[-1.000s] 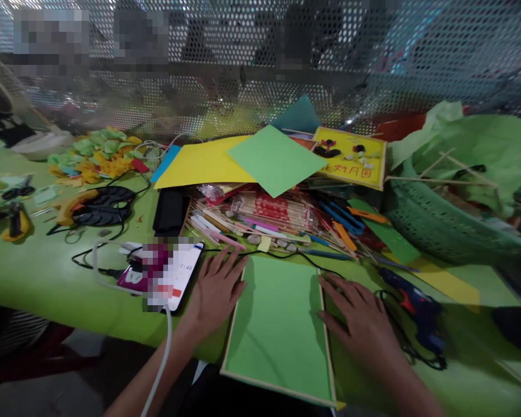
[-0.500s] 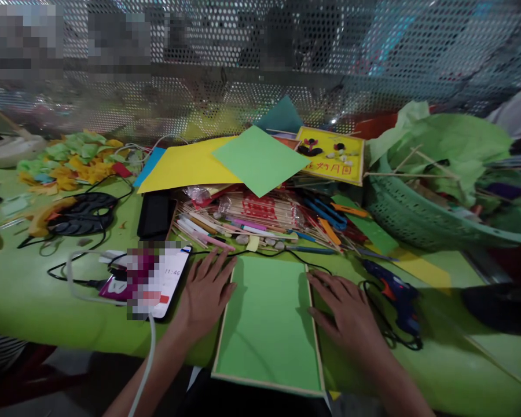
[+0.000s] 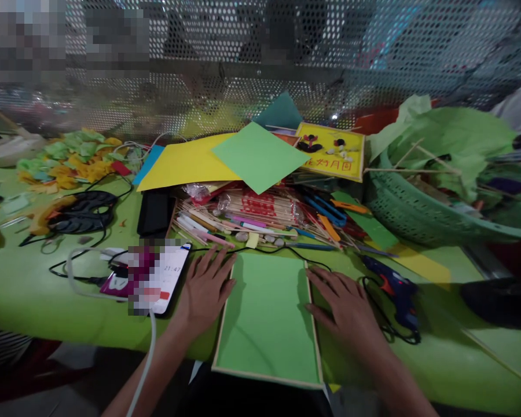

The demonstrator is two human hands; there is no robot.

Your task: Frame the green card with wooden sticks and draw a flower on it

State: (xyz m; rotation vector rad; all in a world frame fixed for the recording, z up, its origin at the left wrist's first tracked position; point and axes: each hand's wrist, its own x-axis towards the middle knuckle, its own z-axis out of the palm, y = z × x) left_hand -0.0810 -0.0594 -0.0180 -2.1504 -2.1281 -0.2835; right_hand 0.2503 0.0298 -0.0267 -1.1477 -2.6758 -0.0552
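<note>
A green board edged with thin wooden strips lies in front of me at the table's near edge. My left hand rests flat at its upper left side, fingers spread, thumb near the left strip. On the other side my right hand lies with fingers apart, fingertips touching the upper right strip. Neither hand grasps anything. Left of my left hand is a lit phone with a white cable. A blue glue gun lies right of my right hand.
Behind the board are pens, wooden sticks and yellow paper under a light green sheet. A green basket stands at the right. Crumpled paper pieces and a dark phone are on the left.
Both hands stay in nearly the same place on the board's sides. The view has shifted very slightly, and the phone's clock display has changed.
</note>
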